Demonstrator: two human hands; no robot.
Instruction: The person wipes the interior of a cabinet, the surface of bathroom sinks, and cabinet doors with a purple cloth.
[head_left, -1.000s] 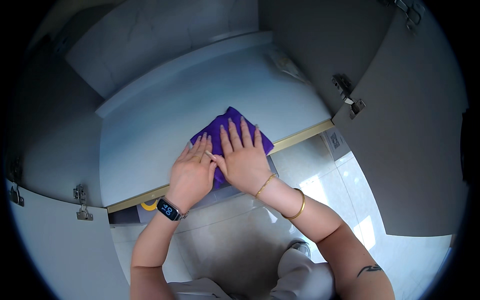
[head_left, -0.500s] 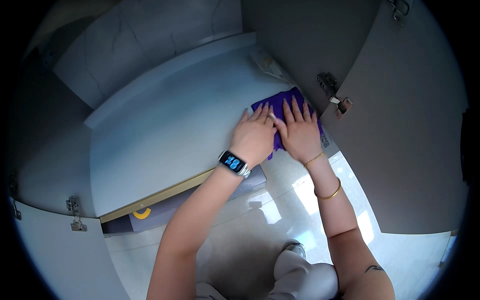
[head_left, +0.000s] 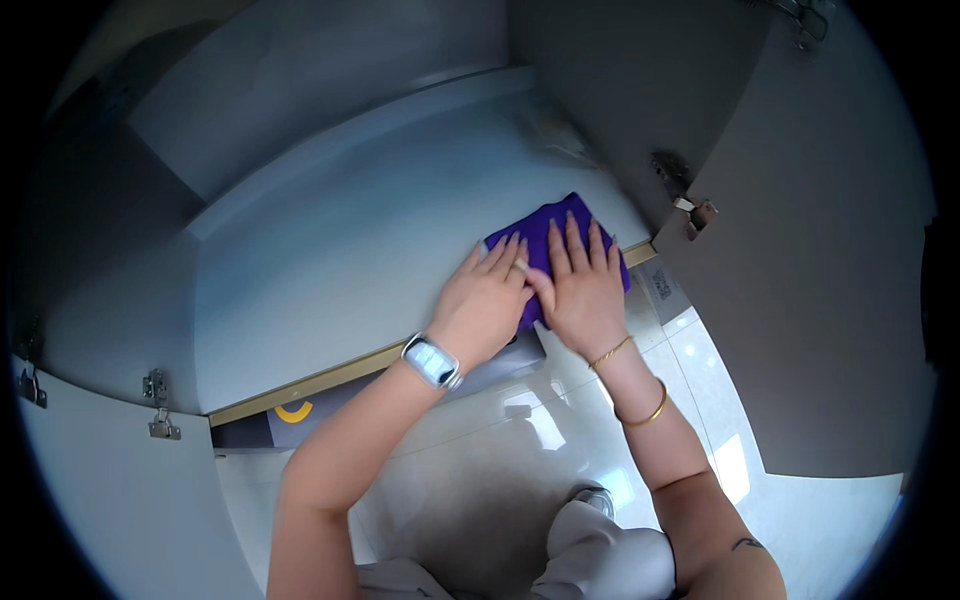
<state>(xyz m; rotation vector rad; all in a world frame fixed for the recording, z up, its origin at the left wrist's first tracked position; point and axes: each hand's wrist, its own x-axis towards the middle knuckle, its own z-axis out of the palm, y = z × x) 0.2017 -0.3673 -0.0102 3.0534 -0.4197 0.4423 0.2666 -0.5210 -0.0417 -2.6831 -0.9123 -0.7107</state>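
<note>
A purple cloth [head_left: 537,228] lies on the pale blue-white cabinet shelf [head_left: 330,250], near its right front corner. My left hand [head_left: 480,305] rests palm down on the cloth's left part and the shelf beside it, fingers stretched out and open. Just right of it, my right hand [head_left: 585,295] lies flat on the cloth with open, outstretched fingers, its thumb close to the left hand's fingers. A gold-coloured strip [head_left: 300,385] runs along the shelf's front edge. The cloth partly covers this edge under my hands.
Open grey doors on metal hinges flank the shelf: right door [head_left: 820,300], left door [head_left: 110,470]. A marbled back panel [head_left: 330,90] stands behind. A grey box [head_left: 270,430] with a yellow mark sits below the front edge. A small blurred object [head_left: 560,140] lies at the back right.
Both hands and the cloth slid right and toward the back corner between one and half a second ago. Since then they have come slightly back toward me and left.
</note>
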